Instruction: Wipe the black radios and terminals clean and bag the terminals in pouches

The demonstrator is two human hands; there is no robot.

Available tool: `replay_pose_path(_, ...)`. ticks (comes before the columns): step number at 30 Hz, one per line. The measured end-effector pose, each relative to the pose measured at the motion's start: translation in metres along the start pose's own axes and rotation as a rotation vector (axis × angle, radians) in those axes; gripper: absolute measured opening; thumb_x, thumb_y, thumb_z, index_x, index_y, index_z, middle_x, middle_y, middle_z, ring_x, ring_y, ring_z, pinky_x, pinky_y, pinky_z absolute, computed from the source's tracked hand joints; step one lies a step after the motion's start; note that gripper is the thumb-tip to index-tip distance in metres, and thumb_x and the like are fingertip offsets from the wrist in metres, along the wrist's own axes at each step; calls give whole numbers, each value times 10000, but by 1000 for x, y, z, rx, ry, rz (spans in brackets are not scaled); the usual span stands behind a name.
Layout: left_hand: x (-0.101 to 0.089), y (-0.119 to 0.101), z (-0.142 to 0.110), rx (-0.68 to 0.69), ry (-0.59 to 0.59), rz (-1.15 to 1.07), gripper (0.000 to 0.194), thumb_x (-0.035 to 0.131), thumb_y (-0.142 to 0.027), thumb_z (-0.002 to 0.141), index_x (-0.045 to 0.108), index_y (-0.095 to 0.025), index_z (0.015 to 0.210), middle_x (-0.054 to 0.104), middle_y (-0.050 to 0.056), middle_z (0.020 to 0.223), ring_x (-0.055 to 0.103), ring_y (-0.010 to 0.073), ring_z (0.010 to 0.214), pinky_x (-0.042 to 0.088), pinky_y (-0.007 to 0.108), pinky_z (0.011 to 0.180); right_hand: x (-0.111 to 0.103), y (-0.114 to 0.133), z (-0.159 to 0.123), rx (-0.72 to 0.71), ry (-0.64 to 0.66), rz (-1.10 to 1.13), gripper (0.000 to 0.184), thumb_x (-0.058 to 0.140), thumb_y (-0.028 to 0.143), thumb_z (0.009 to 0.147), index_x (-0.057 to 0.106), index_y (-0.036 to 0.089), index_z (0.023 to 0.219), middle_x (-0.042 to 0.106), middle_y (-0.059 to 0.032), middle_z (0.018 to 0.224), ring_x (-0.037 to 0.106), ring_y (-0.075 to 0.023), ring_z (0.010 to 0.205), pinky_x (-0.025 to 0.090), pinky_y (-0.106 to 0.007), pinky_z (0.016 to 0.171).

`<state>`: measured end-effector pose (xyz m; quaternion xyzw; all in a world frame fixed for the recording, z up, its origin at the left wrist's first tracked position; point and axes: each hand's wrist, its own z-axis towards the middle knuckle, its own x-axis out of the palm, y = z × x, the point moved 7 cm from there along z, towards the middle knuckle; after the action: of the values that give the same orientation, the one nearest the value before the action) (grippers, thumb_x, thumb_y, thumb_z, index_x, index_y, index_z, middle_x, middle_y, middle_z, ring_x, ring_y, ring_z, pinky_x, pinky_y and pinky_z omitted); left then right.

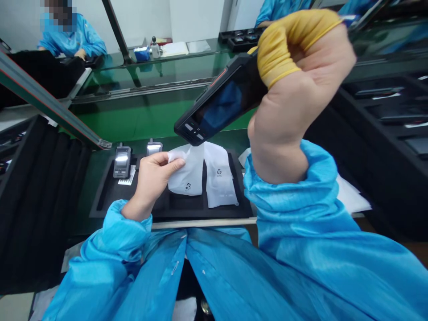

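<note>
Raised at the upper right, my right hand (306,49), its fingers in yellow finger cots, is closed around a black rugged handheld device (222,102). The device is tilted, its dark screen toward me and its lower end just over a white plastic bag (187,178). Between thumb and fingers, my left hand (154,176) pinches the upper left edge of that bag. A second white bag (219,178) with a recycling mark lies beside it on the black foam tray (133,208). Two more handheld devices, one at the left (122,161) and one partly behind my left hand (154,147), rest in the tray.
Stacked black foam trays stand at the left (43,191) and right (391,116), the right ones holding devices. A slanted metal post (67,107) rises at the left. Co-workers in blue sit beyond the bench, one at the upper left (83,33). White sheets (351,196) lie near my right sleeve.
</note>
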<state>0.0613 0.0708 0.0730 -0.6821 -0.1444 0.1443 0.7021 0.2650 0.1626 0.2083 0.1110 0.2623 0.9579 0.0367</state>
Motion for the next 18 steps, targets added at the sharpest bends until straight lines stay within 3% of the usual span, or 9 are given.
replay_pose_path(3, 2, 0, 0, -13, 20, 7, 268, 882, -365, 512, 752, -179, 655, 717, 31, 661, 622, 159, 608, 512, 254, 529, 8, -7, -3, -3, 15, 92, 128, 633, 171, 865, 577, 258, 789, 614, 51, 774, 648, -105, 770, 556, -273, 795)
replay_pose_path(7, 3, 0, 1, 5, 35, 22, 286, 892, -389, 512, 747, -184, 648, 706, 24, 649, 608, 153, 603, 495, 249, 525, 22, -19, -13, 115, 50, 322, 130, 656, 159, 810, 586, 257, 760, 600, 30, 733, 607, -118, 697, 550, -286, 708)
replay_pose_path(11, -2, 1, 1, 47, -5, 45, 351, 871, -494, 541, 737, -185, 640, 689, 21, 636, 594, 153, 608, 478, 254, 536, 29, -29, -25, 278, 163, 231, 122, 614, 172, 810, 552, 259, 752, 580, 37, 719, 585, -106, 685, 529, -272, 697)
replay_pose_path(15, 2, 9, 0, 29, 30, 43, 469, 801, -637, 589, 742, -182, 686, 694, 29, 648, 584, 150, 589, 467, 254, 521, 25, -24, -26, 273, 213, 143, 132, 664, 198, 756, 564, 263, 699, 598, 25, 697, 569, -128, 683, 502, -286, 676)
replay_pose_path(18, 8, 11, 1, 23, 79, -27, 470, 776, -641, 636, 741, -187, 752, 701, 24, 679, 605, 153, 606, 486, 256, 545, 29, -15, -25, 280, 281, 104, 161, 668, 168, 748, 571, 265, 665, 603, 18, 670, 554, -131, 643, 478, -296, 641)
